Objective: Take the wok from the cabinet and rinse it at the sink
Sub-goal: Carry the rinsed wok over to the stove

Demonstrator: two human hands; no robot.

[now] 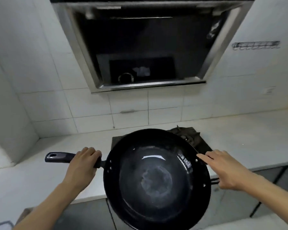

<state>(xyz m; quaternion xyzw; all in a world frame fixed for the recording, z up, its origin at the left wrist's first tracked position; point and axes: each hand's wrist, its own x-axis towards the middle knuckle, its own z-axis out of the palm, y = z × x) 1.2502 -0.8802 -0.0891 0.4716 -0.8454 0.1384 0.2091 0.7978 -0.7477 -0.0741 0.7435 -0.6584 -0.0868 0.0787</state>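
A white-tiled kitchen corner seen from above the counter.

White square wall tiles (128, 105) with dark grout lines are seen behind a pale stone countertop (249, 140), which is met at the left by a tiled white column (10, 90). A steel-framed, black-glass range hood (146, 47) is mounted above, slanted outward, and a black gas hob (188, 138) is set into the counter beneath it. A metal hook rail (256, 45) is fixed to the right wall. Grey cabinet fronts (239, 201) are seen below the counter. Soft, even light is cast throughout.
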